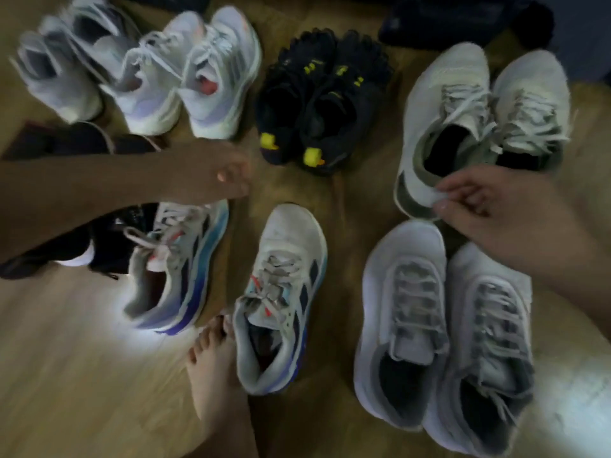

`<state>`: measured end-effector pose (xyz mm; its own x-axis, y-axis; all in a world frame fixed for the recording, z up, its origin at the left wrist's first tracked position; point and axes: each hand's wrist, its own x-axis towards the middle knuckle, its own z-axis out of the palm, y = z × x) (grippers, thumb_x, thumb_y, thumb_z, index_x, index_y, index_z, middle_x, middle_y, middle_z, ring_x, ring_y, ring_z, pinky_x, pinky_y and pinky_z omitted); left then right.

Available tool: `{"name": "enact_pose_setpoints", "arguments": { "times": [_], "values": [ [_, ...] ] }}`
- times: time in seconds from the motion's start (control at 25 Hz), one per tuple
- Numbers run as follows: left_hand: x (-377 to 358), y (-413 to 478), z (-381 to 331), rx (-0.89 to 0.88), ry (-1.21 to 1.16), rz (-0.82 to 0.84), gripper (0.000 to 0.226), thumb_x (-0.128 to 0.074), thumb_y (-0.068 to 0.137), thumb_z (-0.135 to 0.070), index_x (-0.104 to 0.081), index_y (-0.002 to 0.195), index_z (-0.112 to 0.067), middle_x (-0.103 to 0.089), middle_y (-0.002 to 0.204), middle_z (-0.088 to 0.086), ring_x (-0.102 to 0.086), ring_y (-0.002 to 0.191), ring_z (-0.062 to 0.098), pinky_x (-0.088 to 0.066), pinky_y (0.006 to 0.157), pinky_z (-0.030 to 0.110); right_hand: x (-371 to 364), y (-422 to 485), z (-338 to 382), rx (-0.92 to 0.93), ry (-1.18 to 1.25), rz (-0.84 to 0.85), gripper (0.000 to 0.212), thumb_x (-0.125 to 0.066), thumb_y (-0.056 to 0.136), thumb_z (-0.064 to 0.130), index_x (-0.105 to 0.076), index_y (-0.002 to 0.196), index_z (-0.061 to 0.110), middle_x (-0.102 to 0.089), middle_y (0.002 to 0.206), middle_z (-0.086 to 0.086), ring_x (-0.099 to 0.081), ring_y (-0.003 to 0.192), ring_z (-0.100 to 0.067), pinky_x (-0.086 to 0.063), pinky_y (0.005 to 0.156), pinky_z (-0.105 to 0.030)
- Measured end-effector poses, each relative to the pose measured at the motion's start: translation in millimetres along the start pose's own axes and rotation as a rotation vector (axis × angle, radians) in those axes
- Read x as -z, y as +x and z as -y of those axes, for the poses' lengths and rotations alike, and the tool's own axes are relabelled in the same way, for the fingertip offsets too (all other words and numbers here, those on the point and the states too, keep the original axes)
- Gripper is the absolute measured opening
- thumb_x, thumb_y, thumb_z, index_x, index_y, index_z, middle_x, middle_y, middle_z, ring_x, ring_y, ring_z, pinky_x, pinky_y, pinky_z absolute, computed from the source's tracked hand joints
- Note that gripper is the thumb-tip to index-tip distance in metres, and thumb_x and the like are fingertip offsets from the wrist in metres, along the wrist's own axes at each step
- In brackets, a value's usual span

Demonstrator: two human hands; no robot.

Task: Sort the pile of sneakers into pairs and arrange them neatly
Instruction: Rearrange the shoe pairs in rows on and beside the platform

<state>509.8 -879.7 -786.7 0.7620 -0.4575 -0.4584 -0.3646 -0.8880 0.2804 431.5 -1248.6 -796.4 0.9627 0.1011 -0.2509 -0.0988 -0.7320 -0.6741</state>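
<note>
Shoes all over the wooden floor point(82, 375) here. The right hand point(489, 206) is pinching the heel of an off-white sneaker point(439, 104) between thumb and fingers, over on the far right. That shoe sits snug against its twin point(529, 104), toes pointing away. Just nearer than those, a white and grey pair point(443, 325) lies side by side, touching.

The left hand point(228, 173) is out over the middle with its fingers curled in, right at the toe of a blue-soled sneaker point(178, 269) that's tipped onto its side. It's dark and blurry there, so honestly I can't tell if it's gripping the toe or clenched on nothing. The matching blue-soled shoe point(281, 299) stands upright a bit to the right, apart from the first one. A bare foot point(215, 368) is right up against its inner side near the heel.

Far row, left to right:
- a blurry grey-white pair point(59, 61)
- a white pair with lilac soles point(185, 77) right beside it
- black toe shoes point(324, 104) with yellow heel tabs in the middle, pressed together

Under the left forearm there's a black shoe point(49, 256) with a white bit on the sole, partly hidden. Just beyond the arm is some dark flat stuff point(66, 140) that I can't make out.
</note>
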Motion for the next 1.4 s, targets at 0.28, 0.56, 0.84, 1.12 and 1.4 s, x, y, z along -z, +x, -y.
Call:
{"name": "enact_pose_setpoints", "arguments": {
  "times": [0.28, 0.56, 0.84, 1.12, 1.4],
  "values": [
    [-28, -94, 68, 0.375, 0.080, 0.008, 0.059, -0.060, 0.086, -0.051, -0.044, 0.135, -0.022, -0.047, 0.133, 0.006, -0.052, 0.116, 0.026, -0.042, 0.094, 0.031, -94, 73, 79, 0.228, -0.181, 0.507, 0.044, -0.069, 0.082, 0.047, -0.057, 0.122, 0.031, -0.063, 0.115, 0.009, -0.054, 0.075, 0.006, -0.040, 0.067, -0.013],
    [-50, -76, 82, 0.563, -0.009, 0.039, 0.081, -0.058, 0.081, -0.055, -0.024, 0.148, -0.024, -0.065, 0.112, 0.011, -0.063, 0.094, 0.029, -0.052, 0.080, 0.036, -152, 98, 70, 0.090, -0.097, 0.697, 0.065, -0.066, 0.078, 0.064, -0.054, 0.128, 0.024, -0.064, 0.118, 0.005, -0.065, 0.093, -0.013, -0.058, 0.079, -0.037],
    [-57, -56, 56, 0.451, -0.154, 0.012, 0.072, -0.050, 0.094, -0.038, -0.009, 0.152, -0.033, -0.050, 0.138, 0.012, -0.059, 0.107, 0.029, -0.047, 0.086, 0.029, -151, 95, 47, 0.095, 0.070, 0.660, 0.038, -0.060, 0.090, 0.051, -0.059, 0.120, 0.027, -0.063, 0.104, 0.016, -0.062, 0.098, -0.005, -0.047, 0.072, -0.018],
    [-74, -49, 31, 0.446, -0.331, 0.021, 0.080, -0.056, 0.086, -0.052, -0.010, 0.149, -0.039, -0.039, 0.146, 0.000, -0.054, 0.116, 0.021, -0.048, 0.097, 0.035, -150, 95, 48, 0.126, 0.005, 0.646, 0.034, -0.054, 0.093, 0.053, -0.056, 0.115, 0.027, -0.061, 0.104, 0.011, -0.060, 0.097, -0.010, -0.047, 0.076, -0.025],
    [-77, -56, -1, 0.395, -0.465, 0.063, 0.088, -0.072, 0.076, -0.046, -0.015, 0.142, -0.038, -0.046, 0.125, -0.004, -0.060, 0.084, 0.008, -0.051, 0.068, 0.024, -120, 90, 42, 0.143, -0.331, 0.645, 0.042, -0.047, 0.097, 0.051, -0.054, 0.113, 0.013, -0.059, 0.102, -0.001, -0.055, 0.091, -0.016, -0.043, 0.077, -0.032]
  ]
}}
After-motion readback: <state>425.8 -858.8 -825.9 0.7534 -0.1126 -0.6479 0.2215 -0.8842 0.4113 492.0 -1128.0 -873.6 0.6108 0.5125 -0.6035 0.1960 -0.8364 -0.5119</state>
